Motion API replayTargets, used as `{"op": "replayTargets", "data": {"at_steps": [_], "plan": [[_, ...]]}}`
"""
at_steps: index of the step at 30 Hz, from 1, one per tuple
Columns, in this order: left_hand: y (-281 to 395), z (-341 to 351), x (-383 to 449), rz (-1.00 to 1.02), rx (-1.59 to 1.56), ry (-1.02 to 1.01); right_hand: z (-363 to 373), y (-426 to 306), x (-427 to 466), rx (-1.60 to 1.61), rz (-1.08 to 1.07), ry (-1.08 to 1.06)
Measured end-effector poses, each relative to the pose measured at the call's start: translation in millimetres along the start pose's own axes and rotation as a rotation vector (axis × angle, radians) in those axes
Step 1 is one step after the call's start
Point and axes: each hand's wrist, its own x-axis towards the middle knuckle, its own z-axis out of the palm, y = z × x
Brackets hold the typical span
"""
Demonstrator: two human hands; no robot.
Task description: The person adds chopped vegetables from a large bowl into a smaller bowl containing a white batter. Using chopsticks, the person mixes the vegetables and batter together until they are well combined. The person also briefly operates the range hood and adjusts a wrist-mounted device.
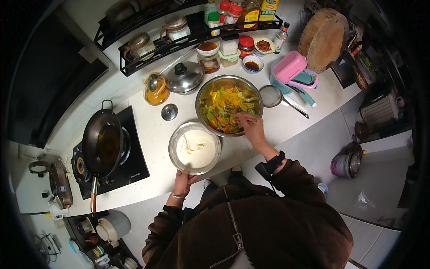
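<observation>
My left hand [182, 185] grips the near rim of a round bowl [172, 155] of pale, creamy batter [201, 155]. A blossom coated in batter and a green scrap show at its surface. In my right hand [252, 130] is a pair of chopsticks [231, 113], their tips reaching into a large stainless steel bowl [254, 89]. Yellow-orange squash blossoms [225, 98] with green stems fill much of that bowl. Whether the chopsticks pinch a blossom cannot be made out. The steel bowl stands just behind and right of the batter bowl.
Left, a wok [106, 148] with dark oil sits on a cooktop [137, 168]. Behind are a lidded pan [185, 78], a glass pot [157, 94] and a small lid [169, 112]. A strainer [270, 96] and pink-lidded container [290, 67] lie right, near a round chopping board [323, 40].
</observation>
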Motion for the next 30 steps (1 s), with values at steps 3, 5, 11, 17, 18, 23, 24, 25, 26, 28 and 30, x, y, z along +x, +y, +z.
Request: {"op": "replayTargets", "data": {"at_steps": [3, 5, 11, 17, 18, 23, 24, 25, 26, 28, 30], "plan": [[1, 2, -1, 0.007, 0.018, 0.002, -17, -15, 0, 0.179, 0.037, 0.048], [3, 4, -1, -0.011, -0.022, 0.018, -25, -28, -2, 0.189, 0.048, 0.039], [5, 3, -2, -0.021, 0.004, -0.036, -29, -70, -38, 0.271, 0.155, -0.146], [7, 4, -4, -0.016, -0.031, -0.050, 9, -53, -74, -0.177, 0.069, -0.631], [8, 5, -5, -0.023, -0.022, -0.048, 11, -47, -75, -0.116, 0.113, -0.637], [13, 5, -8, -0.047, -0.034, -0.067, 25, -19, -80, -0.077, 0.178, -0.687], [13, 5, -7, -0.039, -0.043, -0.078, 27, -15, -79, -0.100, 0.220, -0.768], [13, 4, -7, -0.035, -0.052, -0.086, 29, -11, -79, -0.089, 0.105, -0.750], [12, 3, -7, -0.034, -0.069, -0.090, 29, -8, -78, -0.115, 0.023, -0.782], [12, 1, -6, -0.045, -0.047, -0.102, 29, -3, -76, -0.189, -0.099, -0.782], [12, 0, -5, -0.047, -0.042, -0.101, 29, 0, -76, -0.261, -0.220, -0.674]]}}
